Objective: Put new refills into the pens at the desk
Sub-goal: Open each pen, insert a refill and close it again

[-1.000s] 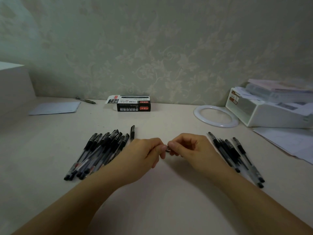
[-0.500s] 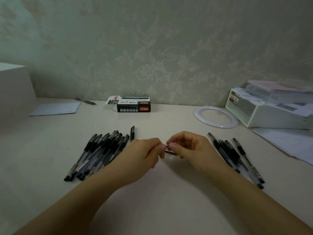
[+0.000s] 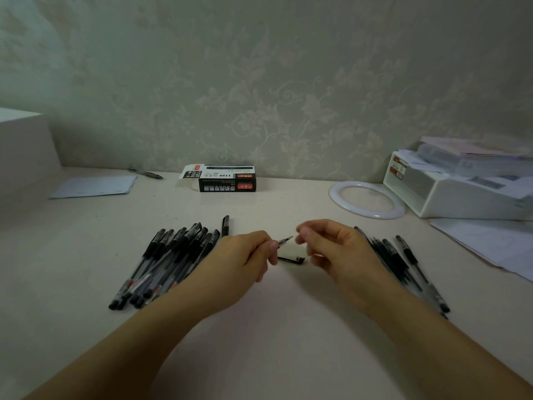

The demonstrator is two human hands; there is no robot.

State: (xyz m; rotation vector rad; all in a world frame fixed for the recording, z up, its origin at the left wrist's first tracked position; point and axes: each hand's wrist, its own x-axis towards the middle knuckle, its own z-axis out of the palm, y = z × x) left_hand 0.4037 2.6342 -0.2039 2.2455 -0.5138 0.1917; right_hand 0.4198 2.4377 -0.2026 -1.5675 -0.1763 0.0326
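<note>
My left hand grips a pen whose thin pointed tip sticks out to the right of my fingers. My right hand hovers just right of that tip, apart from it, with thumb and forefinger curled close together; whether anything small sits between them is hidden. A short black pen part lies on the desk below the gap between my hands. A pile of several black pens lies to the left, with a lone black cap beside it. Several more pens lie to the right.
A black and white refill box stands at the back by the wall. A white ring, a white tray of papers and loose sheets fill the right side. A paper sheet and a pen lie back left.
My hands have parted: the right hand left the pen's end and moved right and up. The pen's thin tip now shows beyond my left fingers, and the short black part lies on the desk.
</note>
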